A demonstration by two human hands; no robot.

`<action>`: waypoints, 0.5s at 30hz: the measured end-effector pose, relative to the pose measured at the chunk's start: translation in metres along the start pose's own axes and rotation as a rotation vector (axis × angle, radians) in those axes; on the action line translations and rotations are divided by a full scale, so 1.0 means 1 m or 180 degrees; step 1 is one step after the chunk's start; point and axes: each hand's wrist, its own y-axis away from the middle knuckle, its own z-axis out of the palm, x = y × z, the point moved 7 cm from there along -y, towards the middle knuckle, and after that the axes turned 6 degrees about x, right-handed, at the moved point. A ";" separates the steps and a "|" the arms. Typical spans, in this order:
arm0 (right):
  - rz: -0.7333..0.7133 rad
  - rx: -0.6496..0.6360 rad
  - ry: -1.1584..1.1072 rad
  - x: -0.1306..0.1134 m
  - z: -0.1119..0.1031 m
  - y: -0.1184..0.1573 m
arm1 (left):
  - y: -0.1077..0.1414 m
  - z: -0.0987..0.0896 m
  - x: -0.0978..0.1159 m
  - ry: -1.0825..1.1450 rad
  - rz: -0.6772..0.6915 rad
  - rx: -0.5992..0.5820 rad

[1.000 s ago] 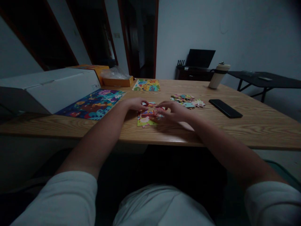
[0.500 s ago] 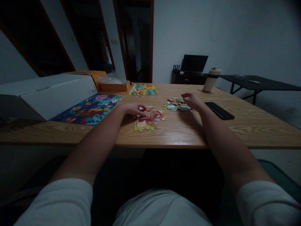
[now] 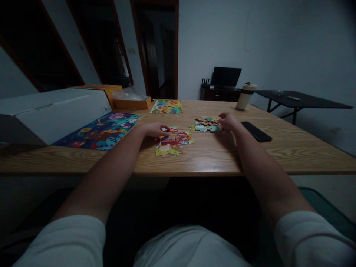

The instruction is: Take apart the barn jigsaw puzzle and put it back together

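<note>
A partly joined puzzle (image 3: 169, 144) with red, yellow and green artwork lies near the table's front edge. My left hand (image 3: 156, 129) rests at its upper left, fingers apart and touching the pieces. Loose puzzle pieces (image 3: 205, 125) form a small pile farther right. At the right side of that pile is my right hand (image 3: 227, 120), its fingers bent down and close together at the pieces. Whatever may be between those fingertips is too small to make out.
A blue picture sheet (image 3: 104, 129) lies beside a long white box (image 3: 58, 111) on the left. Behind are an orange tray (image 3: 133, 103) and a yellow picture card (image 3: 167, 107). A black phone (image 3: 256, 131) and a cream bottle (image 3: 245, 97) stand to the right.
My right hand has lowered onto the right side of the pile, its fingers now drawn in. My left hand stays at the joined puzzle, its fingers slightly shifted. The view has turned a little.
</note>
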 end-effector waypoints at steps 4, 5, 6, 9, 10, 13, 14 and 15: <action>-0.0214 -0.0105 -0.0022 -0.002 0.000 0.000 | 0.002 0.001 0.001 0.0165 -0.0101 -0.0089; -0.0352 -0.0226 -0.0019 -0.008 0.004 0.003 | 0.003 0.002 0.002 0.0214 -0.0121 -0.0119; -0.0531 -0.0369 -0.0009 -0.015 0.009 0.007 | 0.005 0.001 0.004 0.0260 -0.0125 -0.0136; -0.1320 -0.0635 0.0132 -0.047 0.029 0.025 | 0.008 -0.001 0.008 0.0304 -0.0139 -0.0100; -0.1578 -0.0638 0.0243 -0.057 0.035 0.030 | 0.009 -0.002 0.008 0.0276 -0.0151 -0.0079; -0.1957 -0.0667 0.0667 -0.076 0.053 0.040 | 0.009 -0.004 0.008 0.0140 -0.0163 -0.0008; -0.1970 -0.0692 0.0782 -0.078 0.058 0.040 | 0.009 -0.005 0.009 0.0115 -0.0140 0.0007; -0.1962 -0.0697 0.0858 -0.079 0.060 0.040 | 0.009 -0.005 0.010 0.0117 -0.0116 0.0019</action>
